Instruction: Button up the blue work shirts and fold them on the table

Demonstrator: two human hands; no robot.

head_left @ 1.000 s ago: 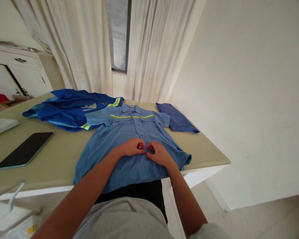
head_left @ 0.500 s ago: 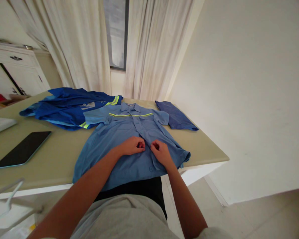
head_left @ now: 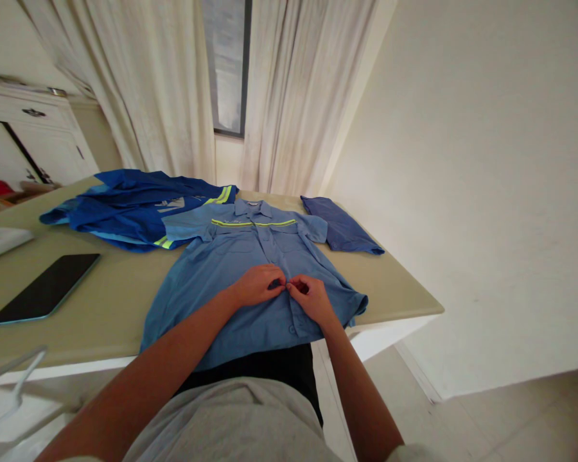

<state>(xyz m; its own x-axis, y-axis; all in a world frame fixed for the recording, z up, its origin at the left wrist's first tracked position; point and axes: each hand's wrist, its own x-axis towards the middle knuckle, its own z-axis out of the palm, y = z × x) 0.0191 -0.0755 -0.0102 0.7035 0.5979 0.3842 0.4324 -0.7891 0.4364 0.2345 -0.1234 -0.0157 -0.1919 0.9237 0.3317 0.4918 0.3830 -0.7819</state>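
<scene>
A short-sleeved blue work shirt (head_left: 231, 250) with a yellow stripe across the chest lies front up, collar away from me, its hem hanging over the near table edge. My left hand (head_left: 259, 283) and my right hand (head_left: 311, 296) meet at its front placket, below the chest pockets. Both pinch the cloth there, thumbs against forefingers, fingertips touching or nearly so. Whether a button is between them is hidden by the fingers. One button (head_left: 292, 330) shows near the hem, below my right hand.
Left of the shirt lies a crumpled darker blue garment (head_left: 125, 212) with reflective bands. A folded navy garment (head_left: 340, 224) rests at the back right. A black tablet (head_left: 45, 289) and a white object (head_left: 4, 242) are on the left of the table (head_left: 110, 301). A wall (head_left: 462, 192) stands at right.
My hands have come together at the placket; the small gap between their fingertips has closed. The shirt and the other things lie where they were.
</scene>
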